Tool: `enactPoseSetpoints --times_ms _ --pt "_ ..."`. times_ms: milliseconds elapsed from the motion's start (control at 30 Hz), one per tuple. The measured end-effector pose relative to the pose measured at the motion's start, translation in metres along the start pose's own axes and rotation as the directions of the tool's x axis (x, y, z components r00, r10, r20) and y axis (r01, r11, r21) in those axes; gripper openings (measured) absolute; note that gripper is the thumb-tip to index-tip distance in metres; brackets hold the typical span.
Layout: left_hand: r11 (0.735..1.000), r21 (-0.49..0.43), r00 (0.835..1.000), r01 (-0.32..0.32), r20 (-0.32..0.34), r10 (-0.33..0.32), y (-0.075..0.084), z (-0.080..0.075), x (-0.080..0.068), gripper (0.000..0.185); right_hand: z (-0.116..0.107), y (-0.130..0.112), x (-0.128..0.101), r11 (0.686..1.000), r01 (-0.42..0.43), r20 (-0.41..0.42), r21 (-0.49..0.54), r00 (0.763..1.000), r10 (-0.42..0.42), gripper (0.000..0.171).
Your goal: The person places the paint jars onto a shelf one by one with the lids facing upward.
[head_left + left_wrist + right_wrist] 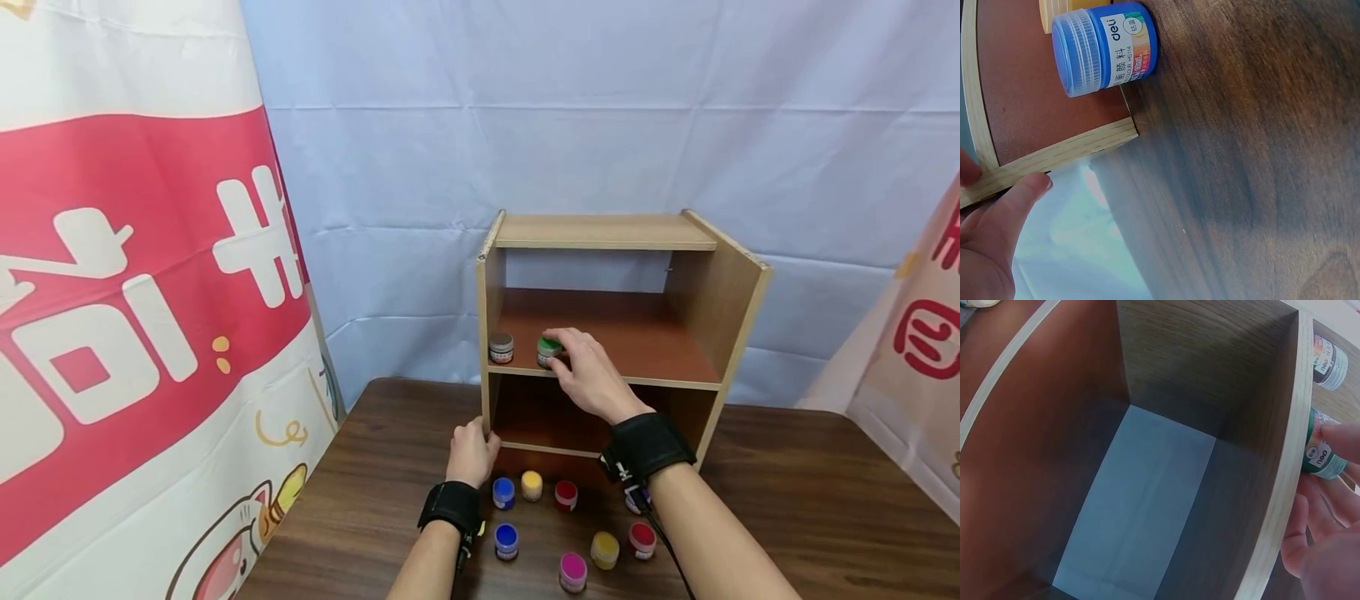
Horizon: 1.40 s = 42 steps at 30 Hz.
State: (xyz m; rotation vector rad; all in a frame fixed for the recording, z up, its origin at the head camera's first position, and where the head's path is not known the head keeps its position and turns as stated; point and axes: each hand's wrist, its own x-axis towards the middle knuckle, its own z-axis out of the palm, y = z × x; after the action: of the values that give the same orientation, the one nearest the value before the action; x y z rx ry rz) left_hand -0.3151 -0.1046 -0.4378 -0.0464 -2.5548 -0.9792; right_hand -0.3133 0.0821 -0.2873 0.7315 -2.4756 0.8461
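Small wooden shelf unit (731,287) standing at the far edge of a dark wood desk (810,500), seen from the head camera. The right hand (592,375) reaches onto the middle shelf and grips a green-lidded paint jar (549,350) with curled fingers at the shelf's front edge; the right wrist view confirms the fingers (1341,440) wrapped round the jar (1319,453). A grey-lidded jar (501,347) stands just beside it, nearer the left wall of the unit. The left hand (471,452) holds the lower front corner of the unit's left side panel, fingers curled about the panel's edge; the left wrist view shows a fingertip (1032,187) pressed to that edge.

On the desk in front of the unit, near the front edge, stand the remaining jars: two blue (504,492) (506,540), two yellow (532,485) (604,549), two red (566,495) (642,539) and one magenta (573,572); another is partly hidden under the right wrist.

Judged progress: two jars are on the shelf, the second not yet released; most remain on the desk, so the work appears to be at an early stage.
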Motion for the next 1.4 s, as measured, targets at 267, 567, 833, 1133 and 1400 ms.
enactPoseSetpoints --times_ms 267,567,833,1133,1400 --pt "1.000 -0.018 1.000 0.013 0.013 -0.013 0.000 0.002 -0.001 0.029 -0.001 0.001 0.000 1.000 -0.009 0.006 0.002 1.000 0.009 0.037" --pt "1.000 0.001 1.000 0.018 0.001 -0.018 0.000 0.005 -0.001 0.030 -0.003 0.002 -0.002 1.000 -0.003 0.003 -0.006 1.000 0.003 0.040" --pt "1.000 -0.007 1.000 0.003 0.003 -0.003 0.000 0.005 0.000 0.033 -0.009 0.003 -0.007 1.000 0.008 -0.025 0.013 1.000 -0.008 0.042" --pt "1.000 -0.010 1.000 -0.004 0.001 0.004 -0.001 0.003 0.000 0.032 -0.025 0.006 -0.021 0.999 0.041 -0.102 -0.034 0.994 -0.044 0.041" --pt "1.000 0.010 1.000 0.002 -0.015 -0.001 -0.003 0.003 0.000 0.033 -0.035 0.013 -0.045 0.998 0.032 -0.161 -0.055 0.986 -0.040 0.037"
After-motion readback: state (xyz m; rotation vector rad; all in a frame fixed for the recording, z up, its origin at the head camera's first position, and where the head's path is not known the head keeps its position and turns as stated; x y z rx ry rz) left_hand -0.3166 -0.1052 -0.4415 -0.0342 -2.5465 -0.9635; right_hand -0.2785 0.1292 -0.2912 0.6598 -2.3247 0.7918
